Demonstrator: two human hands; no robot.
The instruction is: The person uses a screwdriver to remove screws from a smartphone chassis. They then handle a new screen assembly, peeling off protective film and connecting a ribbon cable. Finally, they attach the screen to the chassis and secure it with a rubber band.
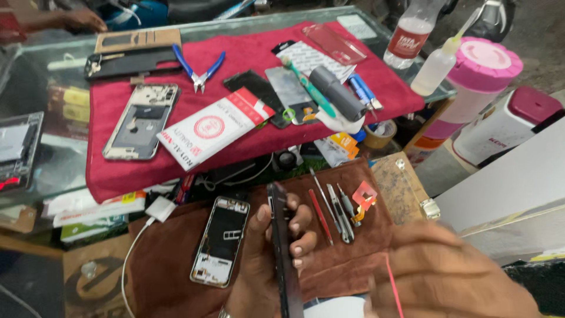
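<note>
My left hand [268, 253] grips a dark phone [281, 247] held on edge, thumb on one side and fingers wrapped round the other. My right hand [438, 274] is blurred at the lower right and pinches a thin red strip [393, 288] close to the phone. On the brown cloth [170, 259] to the left of the phone lies an opened phone frame [220, 241]. To the right of the phone lie tweezers and small tools [335, 209] and a small red and orange part [363, 200].
A red cloth [247, 59] on the glass counter carries another phone frame [141, 121], blue-handled pliers [199, 70], a white and red packet [212, 126], a toothbrush [309, 88] and a grey cylinder [336, 93]. Bottles [409, 35] and a pink jar [477, 76] stand right. Another person's hand [82, 20] rests at the top left.
</note>
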